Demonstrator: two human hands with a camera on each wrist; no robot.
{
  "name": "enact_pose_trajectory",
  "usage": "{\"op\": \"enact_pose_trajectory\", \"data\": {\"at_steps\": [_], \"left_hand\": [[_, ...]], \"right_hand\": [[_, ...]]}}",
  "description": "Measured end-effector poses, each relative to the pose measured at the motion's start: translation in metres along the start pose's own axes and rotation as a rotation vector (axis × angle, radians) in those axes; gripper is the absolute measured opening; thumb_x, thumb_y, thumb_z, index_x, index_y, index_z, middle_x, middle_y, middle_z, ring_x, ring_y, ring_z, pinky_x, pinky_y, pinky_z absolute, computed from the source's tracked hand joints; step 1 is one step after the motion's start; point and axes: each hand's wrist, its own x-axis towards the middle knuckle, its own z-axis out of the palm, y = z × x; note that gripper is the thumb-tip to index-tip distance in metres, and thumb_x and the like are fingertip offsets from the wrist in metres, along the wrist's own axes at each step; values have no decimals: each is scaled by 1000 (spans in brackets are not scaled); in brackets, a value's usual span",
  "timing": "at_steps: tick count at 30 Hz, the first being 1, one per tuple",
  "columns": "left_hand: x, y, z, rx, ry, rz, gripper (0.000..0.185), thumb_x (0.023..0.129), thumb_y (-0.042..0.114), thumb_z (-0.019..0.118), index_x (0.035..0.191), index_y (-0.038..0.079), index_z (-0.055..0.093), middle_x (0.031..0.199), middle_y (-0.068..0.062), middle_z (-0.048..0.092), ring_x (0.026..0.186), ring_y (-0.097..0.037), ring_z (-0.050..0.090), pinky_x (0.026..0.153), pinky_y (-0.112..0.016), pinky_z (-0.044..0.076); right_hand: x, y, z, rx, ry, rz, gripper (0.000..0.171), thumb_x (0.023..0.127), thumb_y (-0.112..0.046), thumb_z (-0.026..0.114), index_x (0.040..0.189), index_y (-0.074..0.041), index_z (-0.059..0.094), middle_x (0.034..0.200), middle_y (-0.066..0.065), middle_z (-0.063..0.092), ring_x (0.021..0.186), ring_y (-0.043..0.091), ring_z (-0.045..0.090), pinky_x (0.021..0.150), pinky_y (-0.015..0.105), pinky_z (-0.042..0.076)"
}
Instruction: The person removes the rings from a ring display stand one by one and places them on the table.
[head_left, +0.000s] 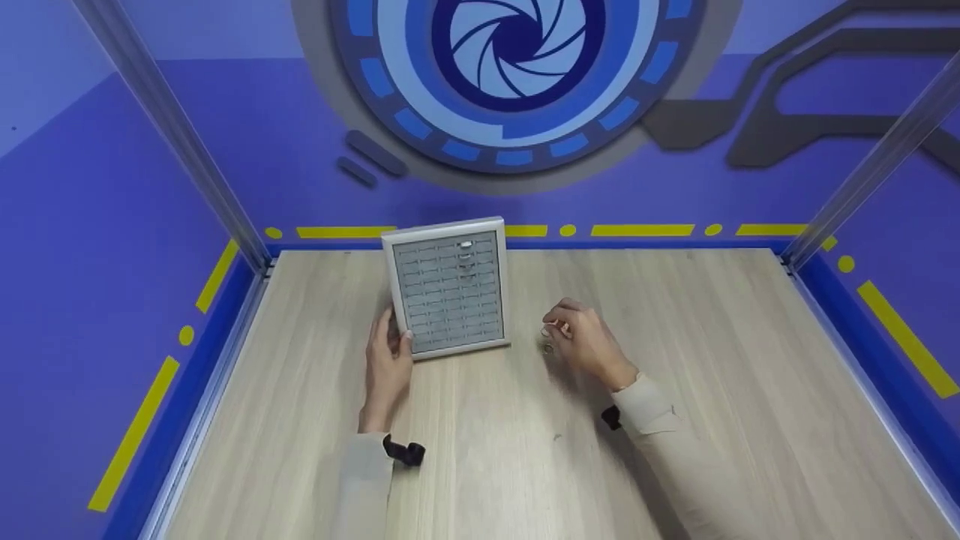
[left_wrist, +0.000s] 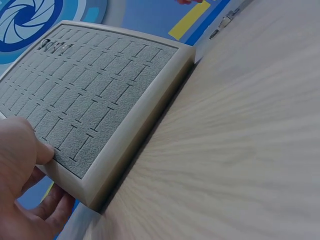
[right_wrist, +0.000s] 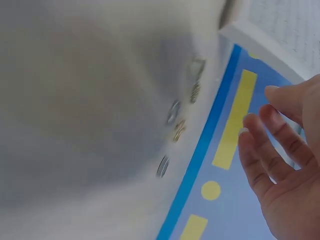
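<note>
A: Where's the ring tray point(head_left: 448, 291)?

B: Tilted up on the surface point(head_left: 675, 420), your left hand point(head_left: 388, 365) gripping its lower-left corner, thumb on the felt. It looks stiff and light; hold it by the frame.

A: And the right hand point(head_left: 583, 339)?

B: Fingers loosely curled over small rings point(right_wrist: 176, 125), which look slippery. Whether you're pinching 1, I cannot tell.

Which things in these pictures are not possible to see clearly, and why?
- Rings on the table: right wrist view blurred, kind unclear.
- Right hand: head view too small to show what its fingers pinch.
- Ring tray: far slots' contents tiny; left edge cut off.
- Left hand: cut by frame edge.
</note>
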Motion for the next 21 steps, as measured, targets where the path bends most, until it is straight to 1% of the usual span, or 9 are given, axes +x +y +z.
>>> {"op": "enact_pose_trajectory", "data": {"at_steps": [3, 5, 9, 14, 18, 21], "left_hand": [[-1, 0, 0, -29, -3, -2, 60, 109, 3, 57, 163, -2, 34, 158, -24, 49, 139, -39, 57, 114, -51, 53], [-1, 1, 0, -43, -2, -5, 59, 109, 3, 57, 163, -2, 34, 158, -24, 49, 139, -39, 57, 114, -50, 52], [0, 1, -1, -58, 1, -21, 59, 109, 3, 57, 163, 0, 34, 159, -22, 49, 141, -38, 56, 116, -48, 51], [2, 2, -2, -57, -4, -21, 59, 109, 3, 57, 164, 2, 35, 163, -22, 46, 145, -38, 53, 119, -48, 49], [1, 2, -3, -53, -18, -29, 60, 109, 5, 57, 165, 2, 33, 164, -22, 44, 148, -38, 51, 121, -48, 48], [0, 1, -3, -51, -25, -33, 61, 109, 5, 57, 165, 1, 33, 164, -23, 44, 148, -39, 50, 120, -48, 48]], "right_hand": [[8, -6, 2, 54, 19, 46, 4, 97, -3, 76, 99, -4, 79, 99, 6, 73, 86, 18, 74, 72, 36, 65], [15, -10, 4, 77, 36, 49, 5, 98, -4, 76, 101, -3, 79, 100, 7, 74, 86, 18, 74, 72, 36, 65], [29, -19, 9, 127, 76, 8, 6, 97, -1, 76, 103, -1, 79, 99, 9, 74, 85, 21, 73, 72, 36, 66], [49, -35, 16, 164, 131, -32, 8, 97, 1, 76, 104, 1, 78, 99, 12, 74, 86, 24, 74, 72, 35, 66], [60, -48, 24, 173, 151, -44, 10, 97, 2, 75, 106, 1, 77, 103, 12, 73, 90, 24, 74, 74, 36, 66], [67, -56, 30, 158, 154, -65, 12, 98, 2, 73, 109, 0, 76, 106, 11, 71, 92, 22, 71, 77, 35, 65]]}}
